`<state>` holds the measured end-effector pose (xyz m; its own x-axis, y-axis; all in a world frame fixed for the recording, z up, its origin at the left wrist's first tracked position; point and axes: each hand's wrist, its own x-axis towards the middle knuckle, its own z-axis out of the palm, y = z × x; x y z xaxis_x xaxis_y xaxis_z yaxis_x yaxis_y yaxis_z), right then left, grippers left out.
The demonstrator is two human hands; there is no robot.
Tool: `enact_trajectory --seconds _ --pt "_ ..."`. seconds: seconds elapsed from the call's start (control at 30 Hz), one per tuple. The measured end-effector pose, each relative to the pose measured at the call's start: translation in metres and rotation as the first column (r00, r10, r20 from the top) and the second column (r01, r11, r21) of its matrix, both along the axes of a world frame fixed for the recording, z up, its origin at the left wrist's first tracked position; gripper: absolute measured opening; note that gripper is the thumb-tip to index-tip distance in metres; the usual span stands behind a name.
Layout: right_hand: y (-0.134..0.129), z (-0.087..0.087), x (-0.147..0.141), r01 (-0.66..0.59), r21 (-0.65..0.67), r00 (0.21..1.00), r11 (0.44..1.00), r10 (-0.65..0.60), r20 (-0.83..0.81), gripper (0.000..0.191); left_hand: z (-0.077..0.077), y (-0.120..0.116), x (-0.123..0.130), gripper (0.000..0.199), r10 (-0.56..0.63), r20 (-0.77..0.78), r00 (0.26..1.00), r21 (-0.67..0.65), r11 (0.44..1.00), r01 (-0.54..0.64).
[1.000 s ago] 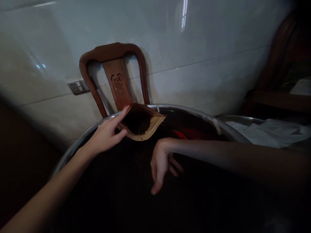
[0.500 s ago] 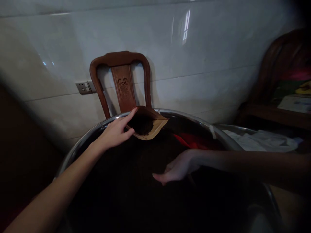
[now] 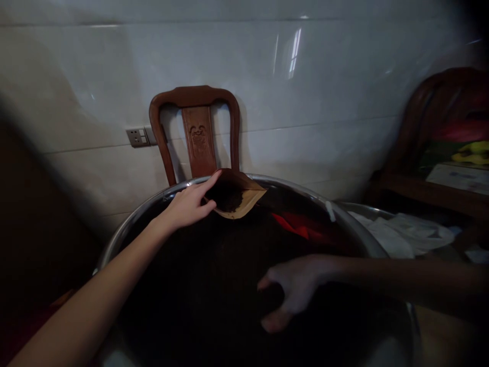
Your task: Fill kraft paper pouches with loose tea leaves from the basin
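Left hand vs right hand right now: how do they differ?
Grip: the left hand holds the open brown pouch by its edge; the right hand has thumb and fingers apart, no held item visible.
Place: the left hand is at the far rim of the metal tub; the right hand is nearer the camera.
Light: the left hand is brighter, the right hand dimmer.
Shared: both are bare.

From the middle of the tub (image 3: 361,229), the left hand (image 3: 187,206) blocks ten, its forearm (image 3: 114,275) reaching back across the rim toward eight. The bag (image 3: 244,204) stands between eleven and twelve, the chair (image 3: 198,135) beyond it. Red material (image 3: 294,227) lies toward one. The right hand (image 3: 296,288) and wrist bar three. A passage opens between bag and right hand; depth is hidden.
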<state>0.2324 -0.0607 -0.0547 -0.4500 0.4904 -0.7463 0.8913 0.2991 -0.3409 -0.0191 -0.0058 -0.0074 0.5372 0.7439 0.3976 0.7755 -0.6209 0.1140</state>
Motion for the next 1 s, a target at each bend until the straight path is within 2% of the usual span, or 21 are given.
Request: enact_trajectory --seconds 0.07,0.13,0.27,0.4,0.57,0.7,0.87,1.0 --pt "-0.001 -0.001 0.002 -0.019 -0.007 1.0 1.0 0.019 -0.016 0.111 -0.001 0.0 -0.001 0.071 0.006 -0.016 1.0 0.002 1.0 -0.006" --pt "0.0 -0.001 0.002 -0.008 -0.087 0.999 0.996 0.004 -0.053 0.11 -0.001 0.0 -0.002 0.07 0.009 -0.031 0.999 0.004 1.0 -0.009" --pt "0.002 -0.008 -0.002 0.102 -0.222 0.992 0.97 -0.117 -0.055 0.112 -0.002 0.001 -0.003 0.07 0.007 -0.05 0.999 0.005 1.0 -0.007" --pt "-0.006 -0.009 -0.005 0.086 -0.221 0.996 0.972 -0.092 -0.016 0.114 -0.002 0.002 -0.003 0.072 0.002 -0.068 0.998 0.022 1.0 -0.001" --pt "-0.018 0.003 -0.011 0.261 -0.225 0.965 0.939 -0.261 0.029 0.123 -0.001 0.0 -0.003 0.07 0.018 -0.056 0.998 0.011 1.0 -0.017" --pt "-0.022 0.002 -0.017 0.318 -0.252 0.942 0.914 -0.335 -0.028 0.12 -0.001 -0.001 -0.002 0.07 0.013 -0.041 0.999 0.007 1.0 -0.013" --pt "-0.023 -0.004 -0.02 0.293 -0.313 0.932 0.903 -0.342 -0.116 0.113 -0.001 0.0 -0.003 0.069 0.003 -0.036 0.999 0.005 1.0 -0.003" --pt "-0.022 -0.002 -0.021 0.251 -0.186 0.942 0.95 -0.284 -0.18 0.11 -0.001 0.0 -0.002 0.069 -0.001 -0.028 1.0 0.001 1.0 0.001"
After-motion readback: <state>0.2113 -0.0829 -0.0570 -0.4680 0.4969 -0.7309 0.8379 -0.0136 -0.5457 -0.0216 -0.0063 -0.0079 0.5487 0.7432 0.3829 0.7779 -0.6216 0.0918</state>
